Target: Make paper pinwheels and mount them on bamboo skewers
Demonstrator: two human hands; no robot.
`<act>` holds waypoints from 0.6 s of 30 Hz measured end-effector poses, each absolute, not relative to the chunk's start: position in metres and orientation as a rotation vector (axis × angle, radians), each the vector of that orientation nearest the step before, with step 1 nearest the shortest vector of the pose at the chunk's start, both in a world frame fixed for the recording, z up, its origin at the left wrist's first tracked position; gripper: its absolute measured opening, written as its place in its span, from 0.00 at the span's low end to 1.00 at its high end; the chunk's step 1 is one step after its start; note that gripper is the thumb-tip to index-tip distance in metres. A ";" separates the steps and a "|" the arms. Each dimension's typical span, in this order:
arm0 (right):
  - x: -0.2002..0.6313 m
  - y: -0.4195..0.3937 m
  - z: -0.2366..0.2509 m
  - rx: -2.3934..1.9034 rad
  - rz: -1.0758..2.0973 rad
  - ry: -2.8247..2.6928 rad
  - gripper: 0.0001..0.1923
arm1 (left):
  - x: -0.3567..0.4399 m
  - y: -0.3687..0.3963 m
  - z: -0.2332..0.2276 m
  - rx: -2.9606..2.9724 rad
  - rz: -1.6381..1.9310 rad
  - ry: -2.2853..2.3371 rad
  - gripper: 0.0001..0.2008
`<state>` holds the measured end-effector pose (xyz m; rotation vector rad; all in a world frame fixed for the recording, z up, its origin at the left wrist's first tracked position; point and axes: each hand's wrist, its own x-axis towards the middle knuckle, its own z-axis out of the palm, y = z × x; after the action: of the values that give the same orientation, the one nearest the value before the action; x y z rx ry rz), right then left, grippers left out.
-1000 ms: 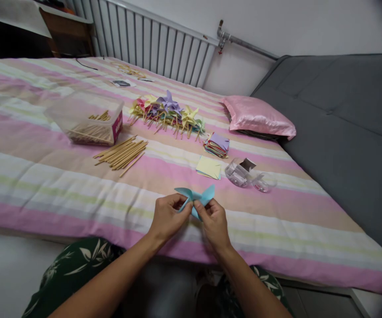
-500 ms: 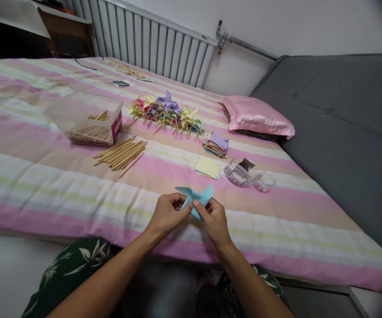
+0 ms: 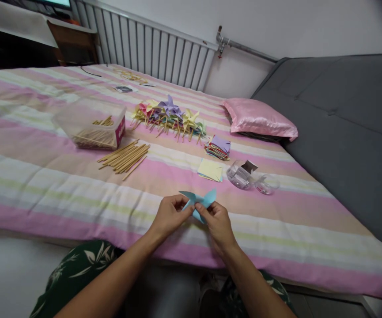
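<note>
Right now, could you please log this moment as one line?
left hand: pinching folded blue paper | right hand: pinching same paper | beyond: square yellow paper sheet on striped cloth

No text is legible before you: the magenta label on your clear plastic tub carries pale marks too blurred to read.

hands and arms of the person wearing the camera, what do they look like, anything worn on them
The left hand and right hand are bare, with no gloves or watch visible. No sleeves show on the forearms. Dark green cloth with a pale leaf print covers the legs.
</note>
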<state>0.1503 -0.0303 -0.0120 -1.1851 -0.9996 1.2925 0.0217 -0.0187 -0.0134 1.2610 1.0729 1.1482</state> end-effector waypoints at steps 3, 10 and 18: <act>0.151 -0.031 -0.011 -1.166 1.294 -1.013 0.12 | 0.019 -0.019 -0.009 1.262 1.113 1.028 0.08; 0.157 -0.030 -0.013 -1.183 1.324 -0.872 0.15 | -0.036 0.008 0.004 1.327 1.269 1.404 0.16; 0.160 -0.031 -0.017 -1.156 1.390 -0.828 0.15 | -0.096 0.038 0.018 1.632 0.656 2.421 0.12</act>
<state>0.1599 -0.0312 -0.0173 -1.1556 -0.8284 1.3896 -0.0962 0.0379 0.0181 1.6320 2.4205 0.6559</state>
